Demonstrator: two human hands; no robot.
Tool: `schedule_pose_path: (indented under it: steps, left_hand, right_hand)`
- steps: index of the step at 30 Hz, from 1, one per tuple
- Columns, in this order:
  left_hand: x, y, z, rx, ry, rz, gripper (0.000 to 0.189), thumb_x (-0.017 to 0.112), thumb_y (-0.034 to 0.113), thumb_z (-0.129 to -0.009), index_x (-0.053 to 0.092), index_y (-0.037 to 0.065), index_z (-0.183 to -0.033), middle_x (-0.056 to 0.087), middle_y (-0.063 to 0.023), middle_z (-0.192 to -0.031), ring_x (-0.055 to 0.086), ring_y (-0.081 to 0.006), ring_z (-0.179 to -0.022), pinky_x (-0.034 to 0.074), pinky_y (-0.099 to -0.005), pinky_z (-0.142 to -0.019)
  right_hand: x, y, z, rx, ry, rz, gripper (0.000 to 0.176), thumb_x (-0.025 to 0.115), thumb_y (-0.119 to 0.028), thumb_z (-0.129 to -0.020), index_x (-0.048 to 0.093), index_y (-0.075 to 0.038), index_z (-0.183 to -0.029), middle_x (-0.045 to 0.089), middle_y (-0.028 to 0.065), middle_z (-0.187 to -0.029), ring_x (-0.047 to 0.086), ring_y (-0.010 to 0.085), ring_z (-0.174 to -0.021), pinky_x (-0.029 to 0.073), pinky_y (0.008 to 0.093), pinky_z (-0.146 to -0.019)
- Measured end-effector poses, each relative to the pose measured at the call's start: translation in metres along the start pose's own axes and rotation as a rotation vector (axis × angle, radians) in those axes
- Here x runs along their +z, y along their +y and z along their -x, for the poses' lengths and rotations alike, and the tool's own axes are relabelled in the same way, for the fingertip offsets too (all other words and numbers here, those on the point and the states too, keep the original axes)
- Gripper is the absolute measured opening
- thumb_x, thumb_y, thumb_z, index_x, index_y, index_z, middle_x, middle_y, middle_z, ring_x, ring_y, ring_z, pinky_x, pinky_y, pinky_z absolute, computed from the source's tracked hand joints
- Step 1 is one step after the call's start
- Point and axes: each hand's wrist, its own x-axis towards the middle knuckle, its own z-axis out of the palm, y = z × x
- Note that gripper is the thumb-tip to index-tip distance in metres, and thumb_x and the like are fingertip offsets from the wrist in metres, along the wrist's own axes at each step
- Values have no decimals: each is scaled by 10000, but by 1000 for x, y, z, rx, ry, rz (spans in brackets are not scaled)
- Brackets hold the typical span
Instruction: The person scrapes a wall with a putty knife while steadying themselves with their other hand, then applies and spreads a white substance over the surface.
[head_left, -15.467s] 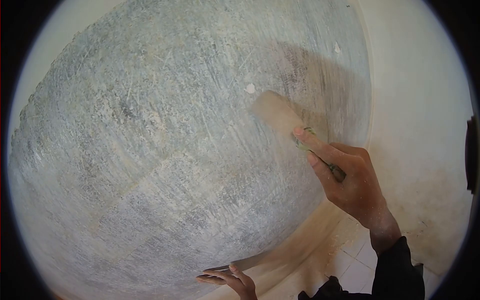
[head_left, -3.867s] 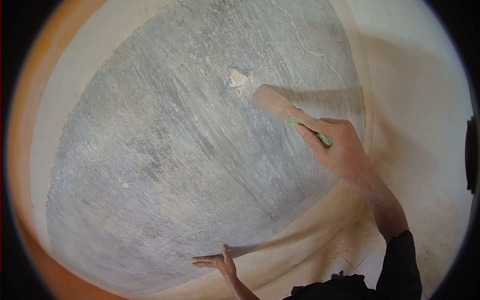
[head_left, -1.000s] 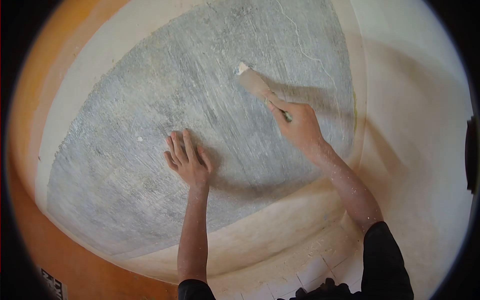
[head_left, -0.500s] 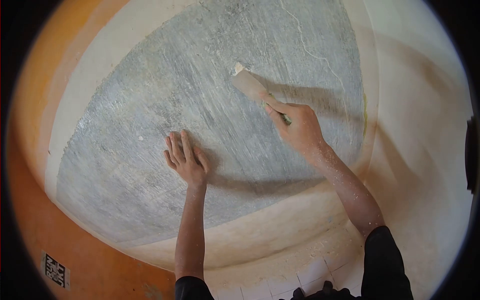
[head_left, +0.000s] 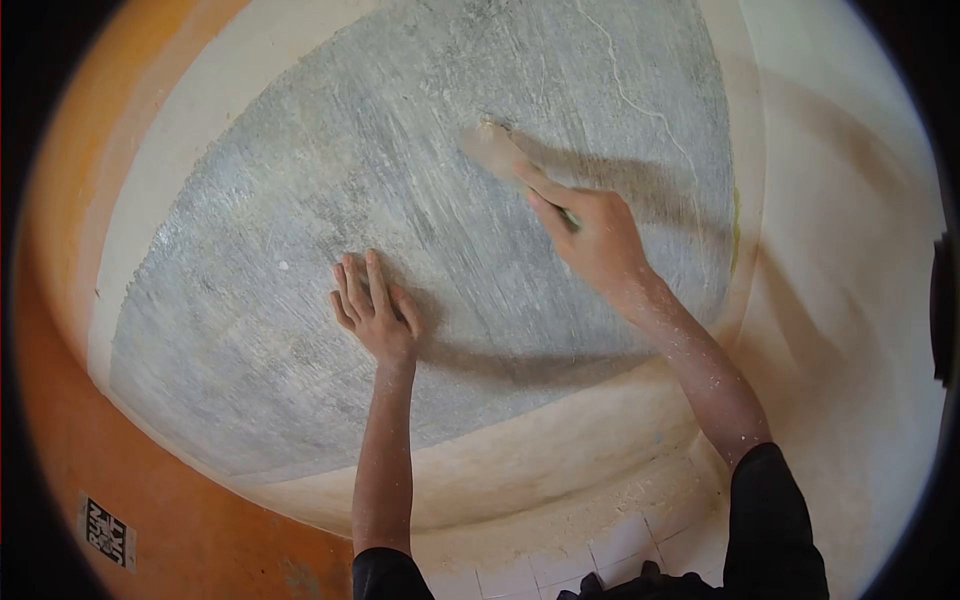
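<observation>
Fingers [head_left: 545,190] of right hand [head_left: 595,240] gripping scraper [head_left: 492,148], left hand [head_left: 375,315] splayed flat on wall [head_left: 300,180]

I'm looking at rough, matt grey plaster [head_left: 300,250], scored all over.
I'm seeing fine scratch lines running across it, smooth cream paint [head_left: 520,470] bordering it, a matt orange wall [head_left: 200,520] beyond, the scraper [head_left: 492,150] blade showing dull and dust-coated, and pale floor tiles [head_left: 620,545] lying gritty with powder.
</observation>
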Motion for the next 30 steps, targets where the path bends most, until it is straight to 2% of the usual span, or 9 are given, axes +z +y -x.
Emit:
schedule_pose_path:
  steps: [3, 7, 9, 12, 16, 19, 21, 27, 30]
  left_hand:
    - [0, -1, 3, 15, -9, 18, 522, 456, 174, -937, 505, 84, -1449, 407, -162, -1532, 298, -313, -1474, 130, -477, -1195]
    - [1, -4, 4, 15, 4, 30, 523, 451, 170, -935, 511, 94, -1449, 411, -148, -1535, 301, -310, -1474, 144, -482, -1192]
    - [0, -5, 6, 17, -3, 30, 517, 456, 175, -934, 520, 91, -1440, 414, -162, -1528, 300, -311, -1473, 136, -473, -1196]
    - [1, -3, 5, 6, -8, 42, 514, 452, 169, -934, 524, 93, -1437, 413, -163, -1529, 300, -309, -1473, 136, -473, -1197]
    - [2, -4, 5, 18, 8, 41, 522, 446, 151, -930, 516, 97, -1445, 408, -157, -1535, 300, -312, -1472, 143, -484, -1193]
    - [0, -3, 5, 11, -4, 63, 523, 451, 151, -930, 514, 100, -1447, 408, -161, -1533, 301, -314, -1471, 145, -486, -1190]
    - [-2, -3, 3, 11, -15, 59, 521, 454, 153, -932, 514, 98, -1446, 408, -161, -1533, 300, -315, -1471, 144, -488, -1189]
    - [3, -3, 5, 29, 7, 53, 515, 460, 164, -939, 513, 91, -1446, 408, -161, -1534, 294, -318, -1473, 144, -491, -1185]
    - [0, -5, 9, 29, 1, 48, 513, 460, 166, -939, 517, 91, -1443, 409, -161, -1534, 296, -315, -1472, 144, -491, -1185]
  right_hand:
    - [-7, -30, -16, 97, -75, -14, 348, 606, -240, -988, 640, -166, -1327, 560, 101, -532, 497, 163, -430, 402, 348, -457]
    - [-8, -20, 17, 181, -86, -37, 343, 601, -235, -990, 642, -153, -1321, 559, 111, -532, 502, 176, -434, 402, 347, -460]
    - [-6, -25, 15, 234, -90, 2, 343, 612, -204, -992, 640, -185, -1333, 550, 76, -569, 401, 77, -505, 380, 290, -482]
    - [-11, -18, 19, 170, -46, 25, 345, 613, -209, -992, 638, -187, -1336, 551, 83, -572, 408, 72, -516, 386, 293, -489]
    - [-6, -19, 17, 200, -40, 18, 339, 616, -222, -991, 645, -190, -1328, 560, 94, -587, 424, 67, -538, 400, 292, -505]
    - [-7, -21, 22, 259, -86, -12, 338, 616, -202, -991, 645, -174, -1327, 606, 80, -624, 439, 54, -560, 410, 283, -516]
    - [-3, -13, 27, 227, -84, -34, 342, 614, -181, -992, 640, -155, -1332, 643, 53, -661, 441, 47, -571, 416, 275, -525]
    - [2, -11, 23, 149, -9, -42, 337, 618, -188, -992, 645, -141, -1325, 641, 26, -657, 427, 44, -565, 408, 265, -517]
    - [0, -15, 18, 244, -80, -47, 338, 617, -190, -993, 645, -152, -1327, 645, 40, -657, 440, 49, -558, 411, 273, -520]
